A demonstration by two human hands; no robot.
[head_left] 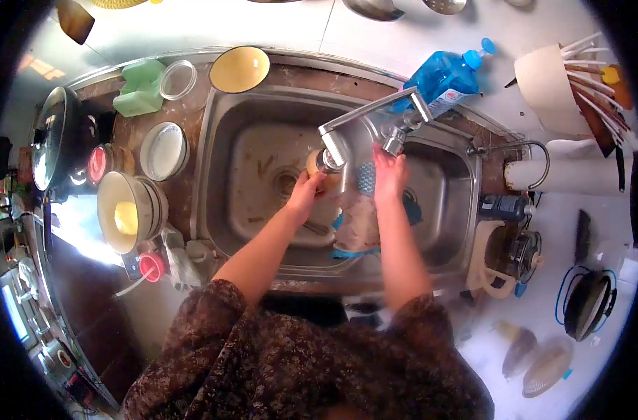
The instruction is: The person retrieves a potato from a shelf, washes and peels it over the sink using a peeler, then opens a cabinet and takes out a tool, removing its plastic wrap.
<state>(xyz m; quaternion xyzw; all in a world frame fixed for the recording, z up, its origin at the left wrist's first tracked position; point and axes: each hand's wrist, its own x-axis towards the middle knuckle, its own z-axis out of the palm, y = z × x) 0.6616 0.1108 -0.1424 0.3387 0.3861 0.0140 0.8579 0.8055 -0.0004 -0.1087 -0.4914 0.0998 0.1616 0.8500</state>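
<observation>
My left hand (305, 194) is closed around a tan, rounded item (312, 164), perhaps a small bowl, under the spout head (333, 155) of the chrome faucet (361, 115). The spout and my fingers hide part of it. My right hand (389, 175) is raised at the faucet handle (394, 145), with fingertips at either side of its end. Beneath both hands lies the steel double sink (252, 150). A light cloth (359, 220) with blue edges drapes over the divider between the basins, and a blue textured cloth (365, 178) shows beside my right hand.
Stacked bowls (109, 210), a white bowl (164, 152) and a green container (138, 89) stand left of the sink. A yellow bowl (239, 69) rests on the back rim. Behind the faucet is a blue pump bottle (441, 75); a beige jug (483, 259) stands at right.
</observation>
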